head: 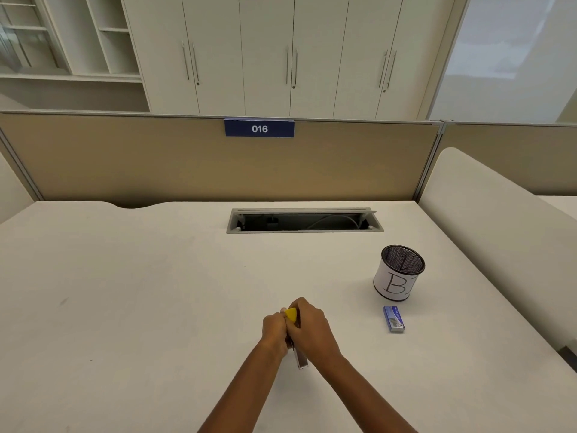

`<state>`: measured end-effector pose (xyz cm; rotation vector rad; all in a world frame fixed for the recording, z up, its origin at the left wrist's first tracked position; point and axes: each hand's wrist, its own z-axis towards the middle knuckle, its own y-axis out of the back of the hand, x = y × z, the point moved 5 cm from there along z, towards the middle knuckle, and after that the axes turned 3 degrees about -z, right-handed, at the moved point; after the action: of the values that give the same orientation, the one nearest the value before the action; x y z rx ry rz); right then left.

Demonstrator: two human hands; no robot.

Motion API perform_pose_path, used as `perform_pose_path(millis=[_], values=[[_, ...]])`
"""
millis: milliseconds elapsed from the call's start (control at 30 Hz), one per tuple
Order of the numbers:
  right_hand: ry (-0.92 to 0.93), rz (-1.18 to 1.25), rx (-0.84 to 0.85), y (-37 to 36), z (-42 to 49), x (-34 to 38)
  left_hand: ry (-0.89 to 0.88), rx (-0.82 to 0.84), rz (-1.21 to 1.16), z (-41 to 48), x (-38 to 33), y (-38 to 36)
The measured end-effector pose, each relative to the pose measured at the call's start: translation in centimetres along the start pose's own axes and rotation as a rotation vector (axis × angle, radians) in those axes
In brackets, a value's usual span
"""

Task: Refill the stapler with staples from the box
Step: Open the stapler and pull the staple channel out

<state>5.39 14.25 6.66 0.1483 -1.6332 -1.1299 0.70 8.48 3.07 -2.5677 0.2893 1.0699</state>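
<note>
Both forearms come up from 6 o'clock and meet just below the desk's (125,292) middle, where the left hand (274,330) and right hand (309,329) are wrapped tight round the stapler (300,359), yellow end up at 12, metal end down at 6. It looks rigid, small and light, though the smooth metal may slip; better to pinch base and top apart. Fingers hide the hinge, so whether it is open I cannot tell. At 3 o'clock lies the box (394,319), shut as far as shows, just beside a cup (396,276).
</note>
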Motion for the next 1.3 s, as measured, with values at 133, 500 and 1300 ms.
perform_pose_path(millis=[133, 500, 1300], values=[[0.001, 0.035, -0.032, 0.6, -0.3, 0.0, -0.022, -0.017, 0.0, 0.5, -0.2, -0.5], [0.228, 0.236, -0.095, 2.4, -3.7, 3.4, -0.06, -0.066, -0.455, 2.9, -4.1, 2.9], [-0.108, 0.475, 0.05, 1.4, -3.5, -1.5, 0.039, 0.33, -0.384, 1.9, -2.7, -0.7]])
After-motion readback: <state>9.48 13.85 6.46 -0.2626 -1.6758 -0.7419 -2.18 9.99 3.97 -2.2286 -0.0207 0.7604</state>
